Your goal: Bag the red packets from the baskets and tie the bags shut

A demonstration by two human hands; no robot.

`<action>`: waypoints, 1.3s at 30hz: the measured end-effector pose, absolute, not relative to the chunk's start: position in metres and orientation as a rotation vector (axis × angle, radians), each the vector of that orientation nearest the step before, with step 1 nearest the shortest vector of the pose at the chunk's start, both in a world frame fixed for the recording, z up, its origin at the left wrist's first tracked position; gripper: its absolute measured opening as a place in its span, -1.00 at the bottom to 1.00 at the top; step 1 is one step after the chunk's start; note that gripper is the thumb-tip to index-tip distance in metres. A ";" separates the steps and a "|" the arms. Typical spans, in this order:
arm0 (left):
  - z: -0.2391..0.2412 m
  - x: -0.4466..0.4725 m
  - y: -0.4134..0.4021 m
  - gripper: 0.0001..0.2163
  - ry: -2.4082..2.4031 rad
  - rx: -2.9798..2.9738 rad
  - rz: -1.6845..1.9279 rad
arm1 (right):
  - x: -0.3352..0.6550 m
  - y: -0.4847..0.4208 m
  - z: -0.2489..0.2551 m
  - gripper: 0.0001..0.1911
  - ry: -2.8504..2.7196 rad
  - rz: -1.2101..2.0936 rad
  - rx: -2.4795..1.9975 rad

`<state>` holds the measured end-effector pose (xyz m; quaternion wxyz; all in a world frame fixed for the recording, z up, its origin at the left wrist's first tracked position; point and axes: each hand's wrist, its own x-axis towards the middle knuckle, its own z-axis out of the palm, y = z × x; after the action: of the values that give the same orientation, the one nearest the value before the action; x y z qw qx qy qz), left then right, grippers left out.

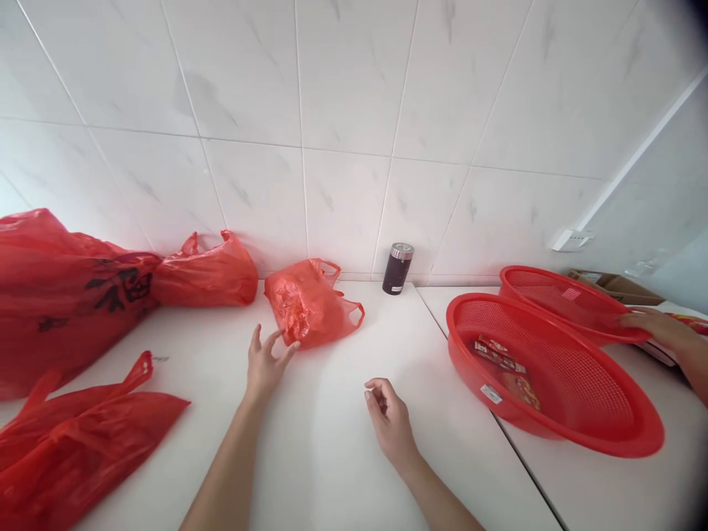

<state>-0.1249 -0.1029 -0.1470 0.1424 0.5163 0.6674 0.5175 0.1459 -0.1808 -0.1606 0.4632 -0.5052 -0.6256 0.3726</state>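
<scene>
My left hand reaches over the white counter with its fingers spread, the fingertips just touching the near edge of a small crumpled red plastic bag. It holds nothing. To the right, my right hand hovers over the counter with its fingers loosely curled and nothing visible in them. Beyond the bag, a dark cylindrical container with a silver lid stands upright against the tiled wall.
Larger red plastic bags lie at the left: a big one with black writing, one against the wall, one at the front. Two red mesh baskets sit at the right; another person's hand rests on the far one.
</scene>
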 end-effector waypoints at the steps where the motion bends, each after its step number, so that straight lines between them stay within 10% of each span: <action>1: -0.148 -0.123 -0.102 -0.70 1.887 1.493 1.480 | 0.146 -0.181 -0.162 -0.76 -1.538 0.910 -1.245; 16: -0.140 -0.103 -0.109 -0.39 1.402 1.051 1.572 | 0.118 -0.081 -0.104 -0.38 -1.885 0.486 -1.368; 24: -0.139 -0.125 -0.103 -0.42 1.210 0.807 1.594 | 0.094 -0.051 -0.116 -0.95 -1.784 0.581 -1.426; 39: -0.137 -0.126 -0.100 -0.47 1.169 0.807 1.549 | 0.090 -0.053 -0.122 -0.61 -1.727 0.494 -1.412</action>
<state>-0.1256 -0.1003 -0.1370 0.4969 0.3334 0.4827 0.6395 0.0899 -0.0527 -0.1218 0.4154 -0.5620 -0.6877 0.1966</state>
